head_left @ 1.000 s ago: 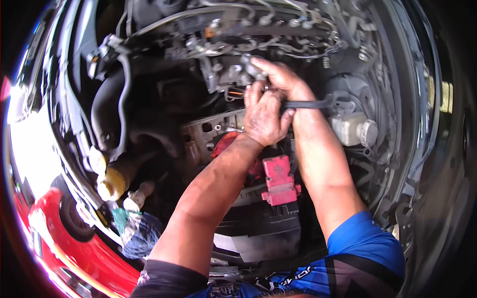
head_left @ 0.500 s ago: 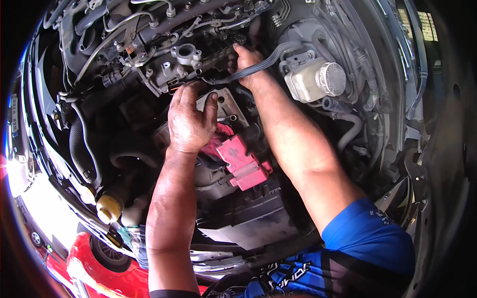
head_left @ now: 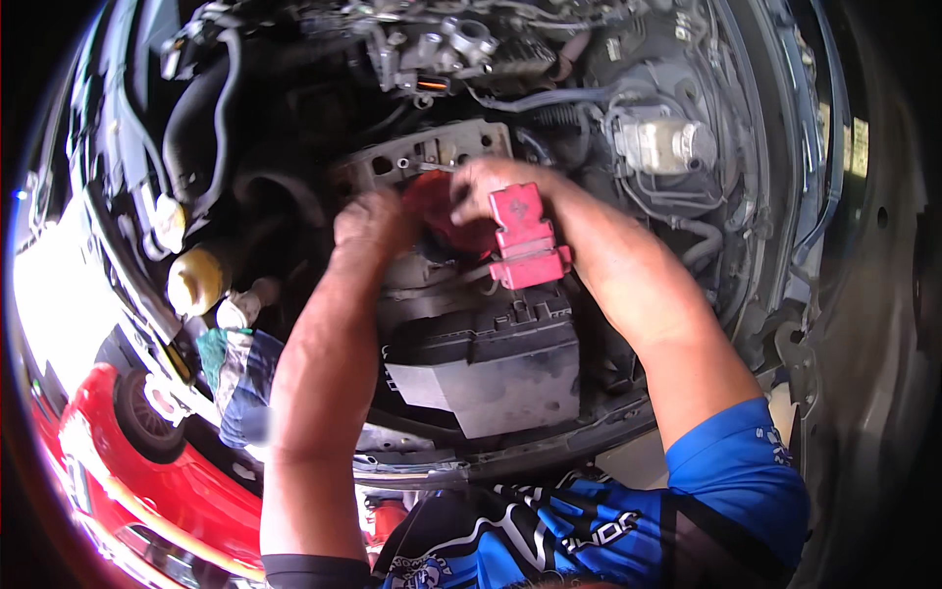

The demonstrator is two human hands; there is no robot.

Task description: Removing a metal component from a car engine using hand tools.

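A crumpled red cloth (head_left: 432, 204) lies between my hands, over the middle of the engine bay. At its left edge, my left hand (head_left: 373, 228) has its fingers curled in and closed on it. From the right, my right hand (head_left: 488, 187) reaches over the cloth, its fingers smeared by motion; whether they grip it cannot be made out. Just below that hand sits a pink-red plastic cover (head_left: 528, 240). Behind the hands is a metal bracket plate (head_left: 481, 137) with round holes. A dark box-shaped housing (head_left: 491, 378) stands nearer to me.
Metal engine parts and a silver round port (head_left: 469, 39) are at the far side. A white fluid reservoir (head_left: 665, 145) stands at the right, with hoses around it. A yellow cap (head_left: 196, 282) and a patterned cloth (head_left: 235, 378) are at the left. Outside is a red car (head_left: 147, 481).
Both hands have drawn back from the far engine parts toward me, down to the red cloth, which is now more spread out. The view has shifted too.
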